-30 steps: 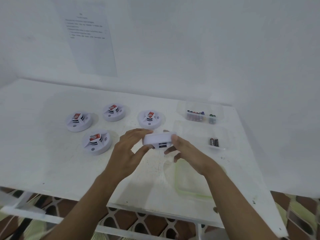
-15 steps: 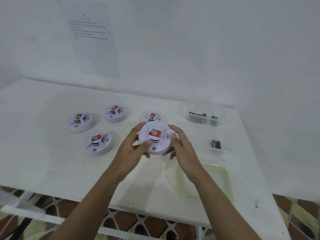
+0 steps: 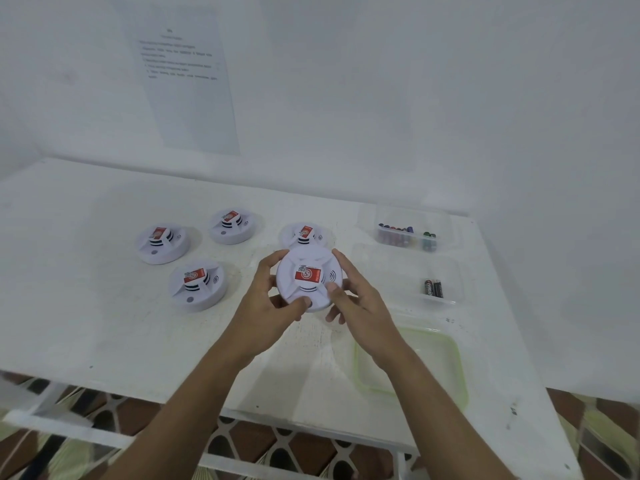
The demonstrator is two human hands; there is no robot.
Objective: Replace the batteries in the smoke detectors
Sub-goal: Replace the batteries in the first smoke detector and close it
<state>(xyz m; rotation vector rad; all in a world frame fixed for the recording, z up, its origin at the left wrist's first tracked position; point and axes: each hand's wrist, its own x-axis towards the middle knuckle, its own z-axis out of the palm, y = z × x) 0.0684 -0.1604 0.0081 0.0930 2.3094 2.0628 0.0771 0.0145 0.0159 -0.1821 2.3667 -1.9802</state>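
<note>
A round white smoke detector point(image 3: 309, 278) with a red label faces me, held above the table. My left hand point(image 3: 268, 306) grips its left rim with the thumb on its lower front. My right hand point(image 3: 358, 301) grips its right rim, thumb on the face. Several other detectors lie on the white table point(image 3: 86, 306), among them one at far left point(image 3: 162, 244), one at the back point(image 3: 230, 226), one in front point(image 3: 197, 285) and one point(image 3: 304, 233) partly hidden behind the held one. A clear tray point(image 3: 436, 289) holds two black batteries. Another clear tray point(image 3: 407, 235) holds several coloured batteries.
A green-rimmed clear lid or tray point(image 3: 415, 362) lies on the table at the right front, under my right forearm. A printed sheet point(image 3: 187, 81) hangs on the white wall behind. The table's front edge runs just below my forearms, with a patterned floor beneath.
The held detector was edge-on a second ago; both hands turned it so its labelled face looks up at me, and it has held about the same place since.
</note>
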